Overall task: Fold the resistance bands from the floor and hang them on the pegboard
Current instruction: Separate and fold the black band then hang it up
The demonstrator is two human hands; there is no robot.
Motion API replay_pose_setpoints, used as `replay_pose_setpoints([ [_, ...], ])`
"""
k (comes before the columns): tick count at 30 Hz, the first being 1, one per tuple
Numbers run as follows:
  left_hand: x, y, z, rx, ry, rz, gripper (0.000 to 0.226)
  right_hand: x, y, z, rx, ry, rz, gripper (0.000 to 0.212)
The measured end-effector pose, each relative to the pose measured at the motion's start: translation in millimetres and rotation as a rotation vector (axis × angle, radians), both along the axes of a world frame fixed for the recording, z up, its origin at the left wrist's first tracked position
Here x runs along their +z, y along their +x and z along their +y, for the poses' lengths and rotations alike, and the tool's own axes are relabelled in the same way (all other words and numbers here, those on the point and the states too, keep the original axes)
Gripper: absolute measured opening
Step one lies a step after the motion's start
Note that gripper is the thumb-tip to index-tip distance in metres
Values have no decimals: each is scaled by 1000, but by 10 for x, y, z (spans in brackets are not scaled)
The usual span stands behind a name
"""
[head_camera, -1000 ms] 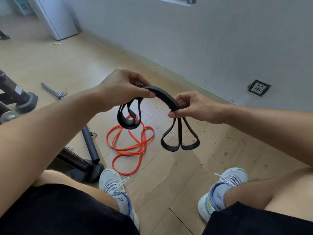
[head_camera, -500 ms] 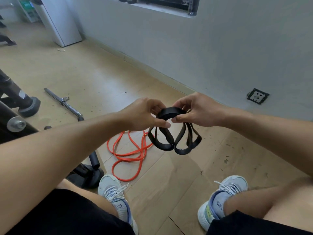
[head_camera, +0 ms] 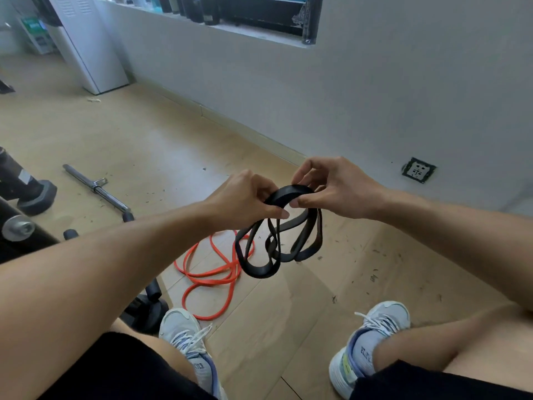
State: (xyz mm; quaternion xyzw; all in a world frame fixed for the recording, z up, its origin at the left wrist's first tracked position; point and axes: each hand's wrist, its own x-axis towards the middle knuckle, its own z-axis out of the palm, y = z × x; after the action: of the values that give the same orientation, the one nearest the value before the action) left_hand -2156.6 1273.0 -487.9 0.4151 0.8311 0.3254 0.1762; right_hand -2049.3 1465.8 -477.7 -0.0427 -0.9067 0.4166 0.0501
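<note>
**Black band held up in both hands**

Above the floor [head_camera: 288, 327], between the two hands, the black band [head_camera: 277, 243] hangs in a few loose loops. The left hand [head_camera: 245, 197] pinches its top bend with thumb and fingers. The right hand [head_camera: 334, 187] pinches the same bend from the other side. Just behind it, the orange band [head_camera: 213, 278] lies in a messy pile on the floor. A metal bar [head_camera: 98, 189] lies to the left. Two light shoes [head_camera: 372, 339] stand below.

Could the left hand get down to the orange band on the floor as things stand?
Probably not yet: the left hand and right hand both pinch the black band. The orange band lies uncovered on the floor below, so the path looks free.
</note>
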Motion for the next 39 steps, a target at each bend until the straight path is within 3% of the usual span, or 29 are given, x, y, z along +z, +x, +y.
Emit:
replay_pose_setpoints([
  [6, -135, 23, 213, 48, 132, -51, 8, -27, 11, 256, -23, 3, -76, 29],
  [14, -739, -422, 857, 68, 127, -183, 16, -792, -347, 797, -152, -191, -124, 28],
  [20, -724, -641, 1523, 375, 399, -518, 28, -821, -751, 1250, -442, -492, 18, 26],
  [23, -185, -658, 1832, 412, 474, -553, 21, -277, -833, 1381, -540, -605, 77, 28],
  [25, 340, -634, 1952, 362, 424, -512, 21, 235, -717, 1466, -586, -617, 68, 25],
  [31, 2645, -239, 2209, 167, 216, -468, 25, 2527, -87, 1672, -690, -584, -6, 22],
  [35, 4209, 110, 2396, 60, 155, -439, 21, 4089, 395, 1761, -744, -525, 17, 22],
  [39, 5330, 366, 2630, -85, 189, -289, 26, 5219, 875, 1906, -731, -468, 69, 23],
])
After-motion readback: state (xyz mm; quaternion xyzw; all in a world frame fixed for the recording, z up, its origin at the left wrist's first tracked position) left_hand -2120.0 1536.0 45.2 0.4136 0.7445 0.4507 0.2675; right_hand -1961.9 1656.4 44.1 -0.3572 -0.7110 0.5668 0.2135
